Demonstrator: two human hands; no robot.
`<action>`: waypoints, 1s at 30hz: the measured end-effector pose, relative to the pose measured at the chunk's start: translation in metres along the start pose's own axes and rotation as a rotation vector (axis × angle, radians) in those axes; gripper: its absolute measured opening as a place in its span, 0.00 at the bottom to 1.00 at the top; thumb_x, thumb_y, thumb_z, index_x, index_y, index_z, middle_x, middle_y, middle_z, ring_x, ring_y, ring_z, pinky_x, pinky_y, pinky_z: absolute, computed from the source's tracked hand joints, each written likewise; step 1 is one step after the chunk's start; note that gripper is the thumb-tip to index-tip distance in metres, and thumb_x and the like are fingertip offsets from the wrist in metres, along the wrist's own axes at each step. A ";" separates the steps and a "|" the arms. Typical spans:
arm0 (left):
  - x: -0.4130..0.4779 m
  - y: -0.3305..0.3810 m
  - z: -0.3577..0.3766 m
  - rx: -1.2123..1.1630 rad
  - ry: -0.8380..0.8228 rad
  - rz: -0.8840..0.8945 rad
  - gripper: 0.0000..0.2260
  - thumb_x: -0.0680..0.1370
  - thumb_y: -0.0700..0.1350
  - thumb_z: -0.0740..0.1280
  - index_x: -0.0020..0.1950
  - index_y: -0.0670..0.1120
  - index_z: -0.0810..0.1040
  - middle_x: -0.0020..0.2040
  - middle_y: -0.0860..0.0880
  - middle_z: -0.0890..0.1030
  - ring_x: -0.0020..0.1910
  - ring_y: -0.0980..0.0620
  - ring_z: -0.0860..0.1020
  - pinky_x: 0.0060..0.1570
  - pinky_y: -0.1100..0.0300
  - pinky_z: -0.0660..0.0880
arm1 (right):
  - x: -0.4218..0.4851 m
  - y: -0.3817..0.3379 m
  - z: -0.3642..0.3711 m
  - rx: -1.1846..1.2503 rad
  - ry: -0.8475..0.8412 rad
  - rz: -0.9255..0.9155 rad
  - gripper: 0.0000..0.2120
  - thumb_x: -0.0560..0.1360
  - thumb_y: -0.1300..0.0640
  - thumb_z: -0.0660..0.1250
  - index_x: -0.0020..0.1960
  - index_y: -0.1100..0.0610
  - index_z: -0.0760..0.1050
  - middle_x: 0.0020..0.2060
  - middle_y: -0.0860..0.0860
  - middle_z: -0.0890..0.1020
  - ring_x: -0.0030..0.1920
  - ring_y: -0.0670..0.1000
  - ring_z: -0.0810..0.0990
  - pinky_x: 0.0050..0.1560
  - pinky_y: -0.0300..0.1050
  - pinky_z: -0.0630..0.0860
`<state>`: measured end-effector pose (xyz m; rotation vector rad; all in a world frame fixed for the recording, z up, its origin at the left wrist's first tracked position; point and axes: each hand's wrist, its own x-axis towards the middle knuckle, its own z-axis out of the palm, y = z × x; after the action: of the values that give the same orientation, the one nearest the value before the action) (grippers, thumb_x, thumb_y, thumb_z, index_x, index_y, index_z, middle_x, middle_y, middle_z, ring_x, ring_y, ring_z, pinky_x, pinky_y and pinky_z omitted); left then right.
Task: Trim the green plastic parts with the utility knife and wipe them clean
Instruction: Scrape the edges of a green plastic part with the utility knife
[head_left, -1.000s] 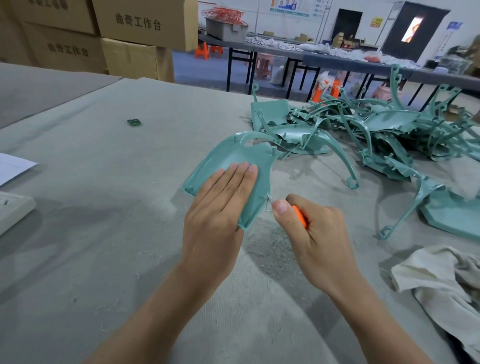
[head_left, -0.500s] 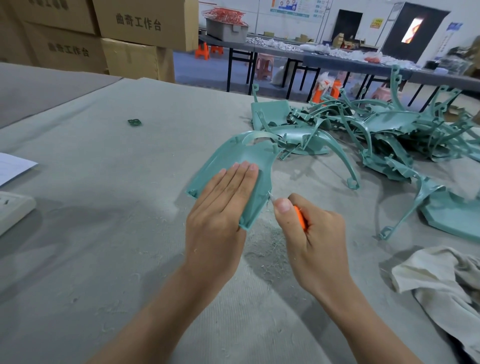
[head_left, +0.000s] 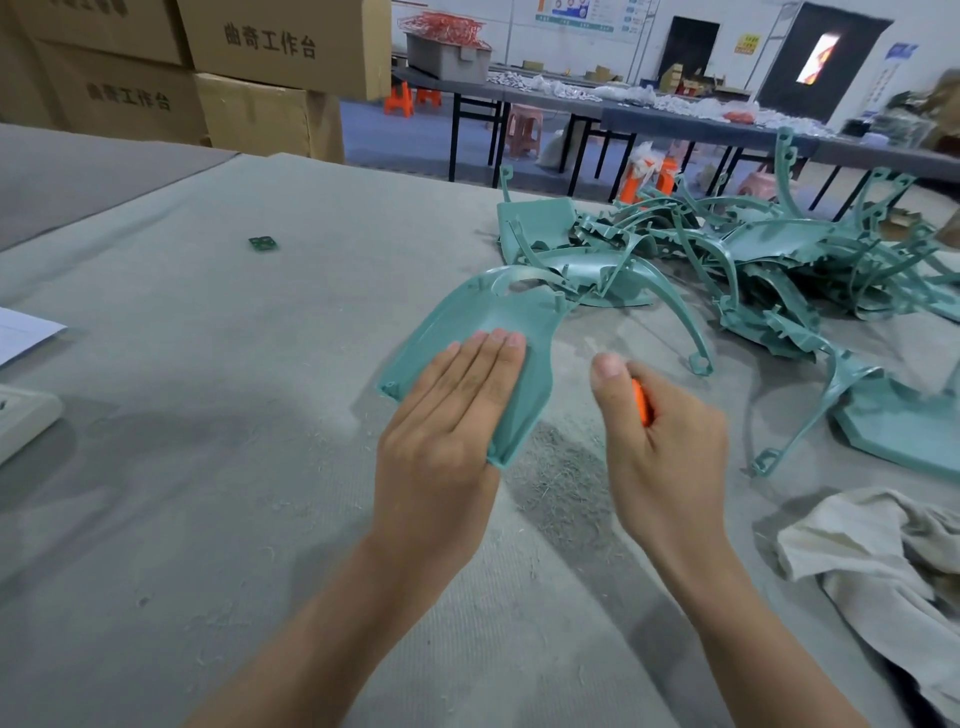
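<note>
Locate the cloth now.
Head view, lower right: the cloth lies crumpled on the table, right of the right hand, in front of the green parts pile.

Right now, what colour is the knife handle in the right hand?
Orange. The utility knife peeks out of the right hand, best seen in the head view.

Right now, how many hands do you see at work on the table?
2. The left hand lies flat on the green part; the right hand, apart to its right, grips the orange utility knife.
</note>
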<state>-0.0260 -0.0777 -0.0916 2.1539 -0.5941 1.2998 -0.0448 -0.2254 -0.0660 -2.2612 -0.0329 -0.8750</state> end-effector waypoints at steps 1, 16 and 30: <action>0.000 -0.001 0.000 0.004 -0.014 -0.008 0.24 0.70 0.26 0.57 0.65 0.36 0.75 0.63 0.41 0.77 0.64 0.45 0.75 0.69 0.53 0.66 | 0.001 0.001 -0.002 0.057 0.012 -0.010 0.27 0.79 0.33 0.51 0.31 0.51 0.56 0.23 0.46 0.59 0.24 0.46 0.59 0.29 0.41 0.54; -0.002 -0.009 0.002 -0.021 0.020 0.023 0.15 0.77 0.30 0.64 0.63 0.34 0.76 0.63 0.41 0.78 0.63 0.44 0.76 0.66 0.48 0.70 | -0.008 -0.010 -0.001 0.097 -0.219 -0.120 0.30 0.77 0.32 0.53 0.30 0.56 0.61 0.22 0.51 0.62 0.24 0.53 0.63 0.27 0.51 0.63; -0.003 -0.003 0.004 -0.063 0.065 0.040 0.20 0.77 0.28 0.51 0.64 0.35 0.75 0.63 0.41 0.78 0.65 0.45 0.75 0.67 0.49 0.70 | -0.001 -0.004 0.001 0.150 -0.038 0.030 0.28 0.78 0.32 0.52 0.30 0.51 0.56 0.23 0.48 0.60 0.24 0.46 0.59 0.28 0.39 0.54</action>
<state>-0.0228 -0.0778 -0.0969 2.0508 -0.6459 1.3483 -0.0459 -0.2214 -0.0646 -2.1327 -0.0788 -0.7874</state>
